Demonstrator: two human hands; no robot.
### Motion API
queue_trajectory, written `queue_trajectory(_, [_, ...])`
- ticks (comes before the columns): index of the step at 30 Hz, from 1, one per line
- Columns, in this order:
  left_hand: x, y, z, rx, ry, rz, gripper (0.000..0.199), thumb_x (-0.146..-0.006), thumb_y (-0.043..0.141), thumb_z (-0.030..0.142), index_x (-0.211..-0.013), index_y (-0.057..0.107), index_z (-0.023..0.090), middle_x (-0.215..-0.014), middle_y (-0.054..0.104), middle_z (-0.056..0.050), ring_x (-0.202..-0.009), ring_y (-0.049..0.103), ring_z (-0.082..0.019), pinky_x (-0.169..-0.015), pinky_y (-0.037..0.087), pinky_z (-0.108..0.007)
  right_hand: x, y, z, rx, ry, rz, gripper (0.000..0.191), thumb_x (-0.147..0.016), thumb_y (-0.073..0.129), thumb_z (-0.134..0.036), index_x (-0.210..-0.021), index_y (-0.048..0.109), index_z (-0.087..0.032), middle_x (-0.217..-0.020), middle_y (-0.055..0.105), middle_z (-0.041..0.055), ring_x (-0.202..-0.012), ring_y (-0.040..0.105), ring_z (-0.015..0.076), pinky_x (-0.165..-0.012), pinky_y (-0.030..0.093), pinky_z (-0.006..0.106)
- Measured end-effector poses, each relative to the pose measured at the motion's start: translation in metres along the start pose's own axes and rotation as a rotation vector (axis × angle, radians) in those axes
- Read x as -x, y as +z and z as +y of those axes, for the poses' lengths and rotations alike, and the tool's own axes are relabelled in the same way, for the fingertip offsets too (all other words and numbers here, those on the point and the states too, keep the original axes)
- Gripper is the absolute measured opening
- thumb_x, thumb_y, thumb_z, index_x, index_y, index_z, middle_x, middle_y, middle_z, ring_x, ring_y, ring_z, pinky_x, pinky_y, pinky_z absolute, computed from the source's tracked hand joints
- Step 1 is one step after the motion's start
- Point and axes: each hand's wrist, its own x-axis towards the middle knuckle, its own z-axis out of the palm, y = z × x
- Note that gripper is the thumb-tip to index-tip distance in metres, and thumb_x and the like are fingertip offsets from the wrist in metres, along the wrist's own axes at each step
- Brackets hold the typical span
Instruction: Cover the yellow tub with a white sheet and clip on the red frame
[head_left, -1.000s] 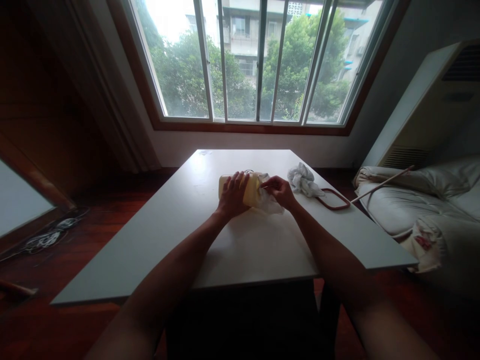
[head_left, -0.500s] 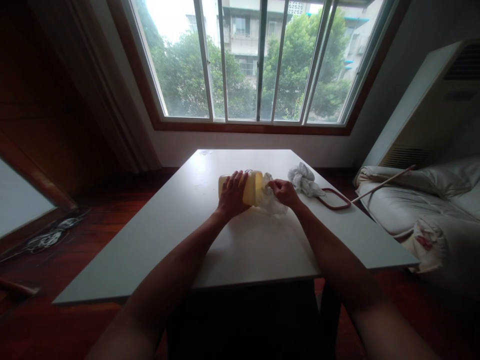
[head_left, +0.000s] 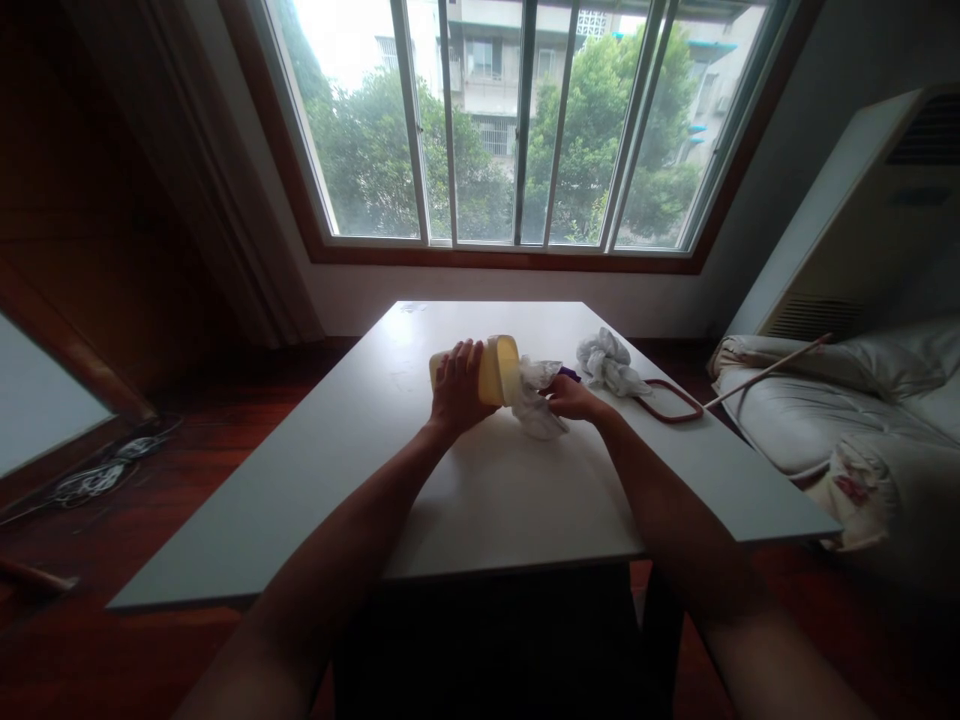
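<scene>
A yellowish translucent container (head_left: 491,372) lies on its side on the white table, its open end facing right. My left hand (head_left: 459,388) is wrapped over it from above. At its mouth is a crumpled, translucent plastic bag (head_left: 538,405), which my right hand (head_left: 570,397) grips with closed fingers. A small dark purple item (head_left: 570,374) shows just behind my right hand; what it is I cannot make out.
On the white table (head_left: 300,500), a knotted whitish plastic bag (head_left: 606,360) lies at the right, beside a reddish-brown loop handle (head_left: 673,400). A thin stick (head_left: 769,372) leans over the pale sofa (head_left: 780,415). Cables (head_left: 90,482) lie on the floor at left.
The container has tilted so its open mouth shows, and the bag is now outside it on the right. My right hand has moved slightly right and down; the purple item has come into view.
</scene>
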Motion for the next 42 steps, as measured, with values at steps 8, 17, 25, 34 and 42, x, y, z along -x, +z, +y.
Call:
queue_trajectory(8, [-0.001, 0.001, 0.006, 0.005, 0.080, -0.087, 0.104, -0.075, 0.067, 0.059, -0.155, 0.020, 0.012, -0.155, 0.035, -0.024, -0.145, 0.029, -0.042, -0.117, 0.020, -0.055, -0.005, 0.012, -0.001, -0.006, -0.098, 0.099, 0.064, -0.076, 0.074, -0.034, -0.135, 0.053, -0.020, -0.125, 0.065, 0.0148, -0.097, 0.070, 0.0252, -0.081, 0.061, 0.042])
queue_trajectory(17, [0.000, 0.001, 0.006, 0.009, 0.107, -0.080, 0.105, -0.074, 0.068, 0.057, -0.155, 0.018, 0.012, -0.155, 0.034, -0.023, -0.146, 0.028, -0.041, -0.118, 0.018, -0.055, -0.005, 0.008, 0.011, 0.161, -0.216, 0.153, 0.109, -0.069, 0.083, -0.047, -0.157, 0.023, -0.022, -0.159, 0.031, 0.0188, -0.143, 0.037, 0.0387, -0.112, 0.039, 0.056])
queue_trajectory(25, [0.000, 0.001, 0.007, 0.003, 0.105, -0.083, 0.104, -0.074, 0.069, 0.057, -0.155, 0.021, 0.011, -0.155, 0.035, -0.024, -0.145, 0.029, -0.041, -0.118, 0.020, -0.054, -0.001, 0.010, -0.020, 0.065, -0.314, 0.225, 0.120, -0.071, 0.080, -0.051, -0.160, 0.003, -0.031, -0.164, 0.022, 0.0099, -0.147, 0.032, 0.0334, -0.118, 0.033, 0.051])
queue_trajectory(34, [0.000, 0.001, 0.008, 0.003, 0.115, -0.090, 0.105, -0.073, 0.068, 0.057, -0.154, 0.022, 0.010, -0.155, 0.035, -0.023, -0.146, 0.028, -0.040, -0.119, 0.018, -0.053, 0.001, 0.020, -0.044, -0.138, -0.519, 0.273, 0.120, -0.070, 0.073, -0.070, -0.158, 0.000, -0.033, -0.166, 0.011, 0.0088, -0.148, 0.029, 0.0324, -0.118, 0.035, 0.049])
queue_trajectory(42, [-0.001, -0.001, 0.011, 0.051, 0.117, -0.061, 0.100, -0.076, 0.067, 0.058, -0.153, 0.024, 0.010, -0.153, 0.037, -0.024, -0.144, 0.031, -0.041, -0.117, 0.022, -0.054, 0.000, 0.021, -0.037, 0.077, -0.520, 0.528, 0.069, -0.076, 0.075, -0.044, -0.136, 0.047, -0.025, -0.141, 0.048, 0.0137, -0.132, 0.047, 0.0316, -0.109, 0.043, 0.049])
